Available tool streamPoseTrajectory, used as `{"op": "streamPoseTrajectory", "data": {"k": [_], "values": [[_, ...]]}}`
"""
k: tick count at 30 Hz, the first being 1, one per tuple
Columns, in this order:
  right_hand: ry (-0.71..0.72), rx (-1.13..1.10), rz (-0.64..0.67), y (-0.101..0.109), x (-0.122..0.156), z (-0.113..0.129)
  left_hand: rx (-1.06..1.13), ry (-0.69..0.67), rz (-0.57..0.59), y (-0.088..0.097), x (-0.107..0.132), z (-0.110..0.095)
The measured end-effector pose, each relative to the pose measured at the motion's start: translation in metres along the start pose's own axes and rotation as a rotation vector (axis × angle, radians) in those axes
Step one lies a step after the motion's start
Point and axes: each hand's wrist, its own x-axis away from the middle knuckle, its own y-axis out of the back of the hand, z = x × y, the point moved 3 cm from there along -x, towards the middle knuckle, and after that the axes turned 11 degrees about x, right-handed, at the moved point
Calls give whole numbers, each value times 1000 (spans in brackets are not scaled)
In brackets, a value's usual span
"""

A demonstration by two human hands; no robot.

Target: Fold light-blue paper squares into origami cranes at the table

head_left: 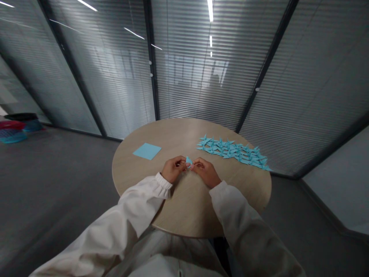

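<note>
A small piece of folded blue paper [188, 160] is pinched between my two hands over the middle of the round table. My left hand [173, 168] grips its left side with thumb and fingers closed. On the other side, my right hand [206, 171] holds the paper's right edge in a similar pinch. Much of the folded paper is hidden by my fingertips, so its exact shape is unclear. To the left of my hands lies a flat square of blue paper [147, 151]. Several folded blue paper cranes [230, 149] stand in rows at the right.
The round wooden table [190, 215] has its near edge close to my body. Glass partitions with blinds [198, 92] rise just behind it. Blue and red bins [13, 130] stand on the grey floor [69, 173] at far left.
</note>
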Motion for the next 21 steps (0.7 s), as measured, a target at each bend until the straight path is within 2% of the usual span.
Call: {"op": "streamPoseTrajectory", "data": {"k": [5,14,21], "values": [[33,59,46,1,2,4,-41,-19,-9,1,0,-1],[109,85,80,0,1,1,93,47,-47,-2,0,-4],[127,87,100,-2,1,0,53,29,-106,-1,2,-4]]}}
